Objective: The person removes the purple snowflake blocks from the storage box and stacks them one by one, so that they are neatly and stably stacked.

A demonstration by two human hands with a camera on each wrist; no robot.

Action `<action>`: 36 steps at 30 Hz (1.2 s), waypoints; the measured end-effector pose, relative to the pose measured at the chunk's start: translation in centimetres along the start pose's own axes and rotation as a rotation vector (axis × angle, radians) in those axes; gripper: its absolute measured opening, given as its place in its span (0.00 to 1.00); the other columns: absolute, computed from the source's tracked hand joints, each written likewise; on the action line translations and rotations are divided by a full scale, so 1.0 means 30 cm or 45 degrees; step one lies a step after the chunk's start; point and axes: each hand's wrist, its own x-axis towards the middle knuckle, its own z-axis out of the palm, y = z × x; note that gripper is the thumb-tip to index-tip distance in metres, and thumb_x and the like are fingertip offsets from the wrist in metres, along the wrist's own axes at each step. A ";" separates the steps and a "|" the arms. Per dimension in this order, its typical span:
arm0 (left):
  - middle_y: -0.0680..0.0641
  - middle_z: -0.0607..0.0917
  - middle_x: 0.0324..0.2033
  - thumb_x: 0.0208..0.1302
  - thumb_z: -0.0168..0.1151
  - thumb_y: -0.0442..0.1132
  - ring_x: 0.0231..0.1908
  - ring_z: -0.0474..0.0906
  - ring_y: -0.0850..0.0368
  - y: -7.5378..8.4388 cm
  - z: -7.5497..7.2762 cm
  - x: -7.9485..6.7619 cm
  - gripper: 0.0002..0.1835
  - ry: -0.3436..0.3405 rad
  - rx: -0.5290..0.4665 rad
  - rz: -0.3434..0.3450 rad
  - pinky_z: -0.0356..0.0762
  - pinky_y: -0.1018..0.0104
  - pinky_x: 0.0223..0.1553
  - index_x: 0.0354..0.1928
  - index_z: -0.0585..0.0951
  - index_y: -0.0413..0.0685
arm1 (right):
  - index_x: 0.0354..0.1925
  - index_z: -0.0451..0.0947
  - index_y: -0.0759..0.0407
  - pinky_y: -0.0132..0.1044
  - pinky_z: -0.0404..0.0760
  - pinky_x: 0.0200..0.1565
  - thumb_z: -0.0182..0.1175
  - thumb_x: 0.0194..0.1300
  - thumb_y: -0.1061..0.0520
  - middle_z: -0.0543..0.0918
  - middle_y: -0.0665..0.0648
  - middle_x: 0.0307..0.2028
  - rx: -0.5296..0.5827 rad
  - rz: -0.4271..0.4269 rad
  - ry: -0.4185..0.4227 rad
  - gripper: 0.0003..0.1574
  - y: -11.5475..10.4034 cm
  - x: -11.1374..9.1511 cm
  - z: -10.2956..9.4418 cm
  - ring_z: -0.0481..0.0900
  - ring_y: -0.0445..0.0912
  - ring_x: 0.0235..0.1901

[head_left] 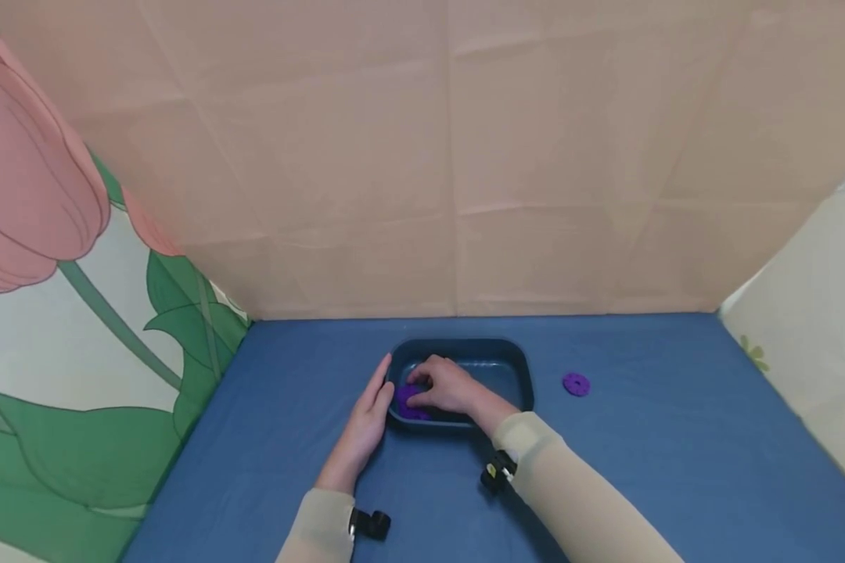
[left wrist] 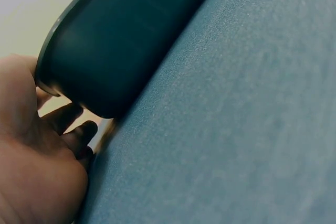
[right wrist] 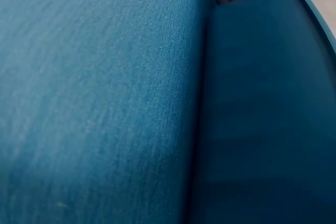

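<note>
A dark blue rectangular tray [head_left: 496,371] with rounded corners stands on the cloth. My left hand [head_left: 364,422] rests along its left end, fingers extended; the left wrist view shows the thumb side at the rim and the other fingers beside the wall. Inside the tray, my right hand [head_left: 447,385] reaches into the left end and pinches a purple disc [head_left: 406,400] between thumb and fingers. More purple shows just below it, partly hidden by the front wall. The right wrist view has mostly the tray's outer wall [right wrist: 262,103], and my right fingers are out of sight there.
One purple notched disc [head_left: 576,384] with small holes lies on the blue cloth [head_left: 648,469] right of the tray. A beige sheet [head_left: 451,172] rises behind the table, with a flower-patterned panel [head_left: 113,344] at left and a pale one [head_left: 824,328] at right.
</note>
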 end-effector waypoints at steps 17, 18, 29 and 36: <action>0.72 0.52 0.71 0.73 0.42 0.64 0.73 0.44 0.62 0.009 -0.010 -0.046 0.27 -0.049 0.021 -0.005 0.44 0.43 0.70 0.72 0.53 0.88 | 0.45 0.85 0.53 0.43 0.76 0.43 0.74 0.52 0.40 0.80 0.52 0.38 -0.149 0.050 0.104 0.26 -0.058 -0.064 0.030 0.75 0.46 0.39; 0.72 0.52 0.71 0.72 0.42 0.65 0.72 0.44 0.62 0.011 -0.004 -0.042 0.28 -0.045 0.023 -0.007 0.44 0.43 0.70 0.72 0.53 0.87 | 0.45 0.85 0.53 0.43 0.76 0.43 0.74 0.52 0.41 0.80 0.52 0.38 -0.145 0.046 0.104 0.26 -0.054 -0.065 0.025 0.75 0.47 0.39; 0.70 0.53 0.71 0.77 0.42 0.54 0.72 0.45 0.61 -0.013 0.039 -0.014 0.27 -0.019 -0.003 0.018 0.45 0.43 0.70 0.73 0.54 0.83 | 0.44 0.85 0.48 0.40 0.75 0.43 0.72 0.53 0.37 0.80 0.47 0.37 -0.184 0.052 0.102 0.24 0.008 -0.057 0.017 0.75 0.43 0.37; 0.73 0.52 0.71 0.69 0.43 0.69 0.72 0.45 0.62 -0.042 0.033 -0.024 0.29 0.021 -0.025 -0.032 0.45 0.43 0.70 0.71 0.53 0.90 | 0.43 0.85 0.48 0.39 0.77 0.43 0.70 0.55 0.37 0.80 0.46 0.37 -0.117 0.047 0.042 0.22 0.012 -0.039 0.026 0.76 0.41 0.37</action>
